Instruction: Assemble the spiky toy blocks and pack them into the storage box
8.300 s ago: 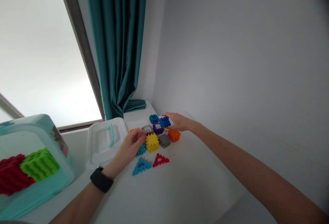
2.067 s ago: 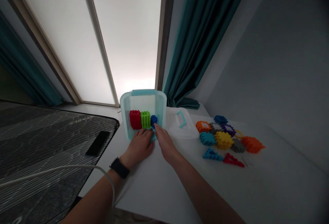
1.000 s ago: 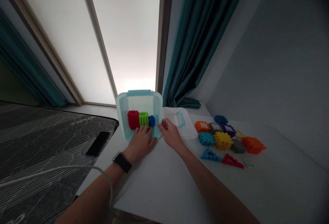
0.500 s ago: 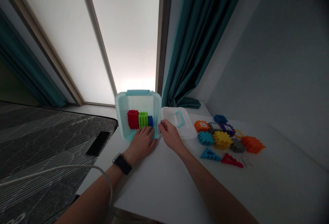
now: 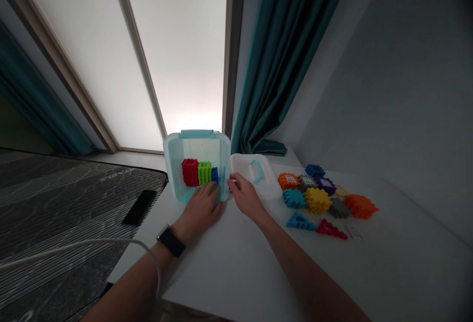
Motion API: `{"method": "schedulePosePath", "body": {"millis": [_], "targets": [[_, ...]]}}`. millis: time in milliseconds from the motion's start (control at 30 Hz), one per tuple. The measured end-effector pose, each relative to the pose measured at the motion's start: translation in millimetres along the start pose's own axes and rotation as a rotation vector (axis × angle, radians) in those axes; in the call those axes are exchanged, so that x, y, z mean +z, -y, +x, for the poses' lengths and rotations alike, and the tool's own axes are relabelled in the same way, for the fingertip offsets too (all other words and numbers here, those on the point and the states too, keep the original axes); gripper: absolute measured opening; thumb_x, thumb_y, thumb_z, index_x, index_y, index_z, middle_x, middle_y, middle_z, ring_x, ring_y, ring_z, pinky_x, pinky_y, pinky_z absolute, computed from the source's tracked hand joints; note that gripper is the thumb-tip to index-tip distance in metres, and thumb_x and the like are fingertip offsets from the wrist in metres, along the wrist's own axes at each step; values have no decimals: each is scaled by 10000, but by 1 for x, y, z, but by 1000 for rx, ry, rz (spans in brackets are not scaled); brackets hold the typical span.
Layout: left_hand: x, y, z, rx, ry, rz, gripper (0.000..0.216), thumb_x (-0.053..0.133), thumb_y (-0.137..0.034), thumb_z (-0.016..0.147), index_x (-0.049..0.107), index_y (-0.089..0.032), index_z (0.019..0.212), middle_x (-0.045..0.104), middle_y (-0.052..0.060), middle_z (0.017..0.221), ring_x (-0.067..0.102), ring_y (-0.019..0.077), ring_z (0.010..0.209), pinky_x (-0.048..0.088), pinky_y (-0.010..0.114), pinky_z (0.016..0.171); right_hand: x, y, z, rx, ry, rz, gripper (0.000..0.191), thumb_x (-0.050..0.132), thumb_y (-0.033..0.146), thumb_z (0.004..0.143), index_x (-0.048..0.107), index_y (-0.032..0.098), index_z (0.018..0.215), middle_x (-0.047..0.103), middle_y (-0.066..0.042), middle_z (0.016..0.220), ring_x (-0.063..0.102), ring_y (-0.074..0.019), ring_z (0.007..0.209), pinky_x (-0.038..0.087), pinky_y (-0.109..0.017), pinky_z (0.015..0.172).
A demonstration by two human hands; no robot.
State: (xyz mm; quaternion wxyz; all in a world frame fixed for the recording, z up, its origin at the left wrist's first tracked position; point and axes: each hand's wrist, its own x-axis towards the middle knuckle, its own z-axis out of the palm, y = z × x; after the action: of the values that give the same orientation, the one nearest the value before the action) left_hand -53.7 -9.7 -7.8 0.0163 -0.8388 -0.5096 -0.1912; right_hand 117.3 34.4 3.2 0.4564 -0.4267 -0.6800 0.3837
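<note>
A translucent teal plastic box lies on its side on the white table, its mouth facing me. Inside it, a stack of red interlocking blocks, a green stack and a small blue stack sit in a row. My left hand reaches into the mouth, fingers stretched out with the tips by the blue stack; whether they touch it I cannot tell. My right hand is closed at the box's right edge, thumb and fingers curled against it.
The white lid with a teal handle lies right of the box. Farther right are several block stacks, including a yellow one, and blue and red triangular pieces. A cable crosses my left forearm.
My left hand has shifted slightly toward me and to the left. My right hand stays at the box's edge; the whole view has drifted a little.
</note>
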Motion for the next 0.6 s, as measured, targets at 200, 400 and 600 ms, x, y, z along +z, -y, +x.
{"method": "schedulePosePath", "body": {"millis": [200, 400, 600], "targets": [[-14, -9, 0, 21, -45, 14, 342, 498, -268, 944, 544, -170, 1269, 581, 152, 1291, 548, 325, 1160, 455, 504, 962, -8, 3, -9, -1, -21, 54, 252, 463, 269, 916, 603, 210, 1117, 695, -75, 1108, 671, -189, 947, 537, -343, 823], [-28, -28, 4, 75, -177, 5, 236, 473, -232, 954, 629, -163, 1117, 635, 117, 1096, 577, 287, 999, 470, 464, 867, -27, 5, -36, 14, -12, 81, 281, 443, 264, 938, 580, 210, 1178, 689, -90, 1155, 692, -186, 950, 537, -372, 872], [-24, -54, 14, 267, -141, -137, 234, 472, -199, 948, 615, -184, 1132, 630, 92, 1051, 570, 249, 969, 480, 400, 845, -57, 9, -68, 10, -22, -40, 274, 426, 268, 955, 598, 208, 1161, 723, -66, 1042, 686, -196, 975, 517, -380, 910]]}}
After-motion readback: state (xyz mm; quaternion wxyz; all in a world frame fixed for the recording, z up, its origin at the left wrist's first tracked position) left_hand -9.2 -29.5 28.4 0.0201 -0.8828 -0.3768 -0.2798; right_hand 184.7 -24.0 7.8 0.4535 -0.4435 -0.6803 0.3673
